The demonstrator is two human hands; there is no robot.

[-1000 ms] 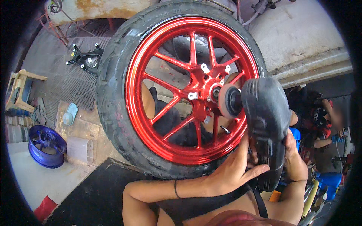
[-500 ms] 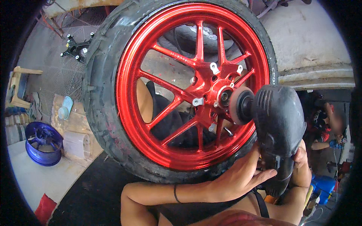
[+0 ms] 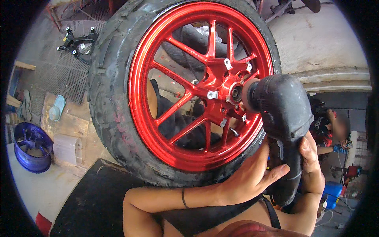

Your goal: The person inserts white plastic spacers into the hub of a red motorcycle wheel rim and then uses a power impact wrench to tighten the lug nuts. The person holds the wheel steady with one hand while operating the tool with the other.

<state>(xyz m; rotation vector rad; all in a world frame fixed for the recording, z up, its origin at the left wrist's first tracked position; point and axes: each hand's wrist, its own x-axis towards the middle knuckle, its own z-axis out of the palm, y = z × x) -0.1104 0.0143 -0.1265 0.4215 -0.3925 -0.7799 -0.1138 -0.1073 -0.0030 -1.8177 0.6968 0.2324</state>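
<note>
- Wheel (image 3: 185,87) fills the middle of the view: a glossy red rim with thin spokes running to a central hub (image 3: 233,93), wrapped in a worn, dusty black tyre (image 3: 112,98) with faint reddish marks on its sidewall.
- It stands upright on edge, its lower part against a black mat (image 3: 94,197).
- A black power tool (image 3: 282,118), bulky and matte, has its round nose pressed at the hub.
- The left hand (image 3: 250,177) lies against the tool's handle, fingers spread and resting along it.
- The right hand (image 3: 312,166) wraps the handle from the far side, fingers curled round it.
- On the floor to the left lie a blue rim (image 3: 31,148), a clear plastic tub (image 3: 67,148) and a black metal bracket (image 3: 79,43).
</note>
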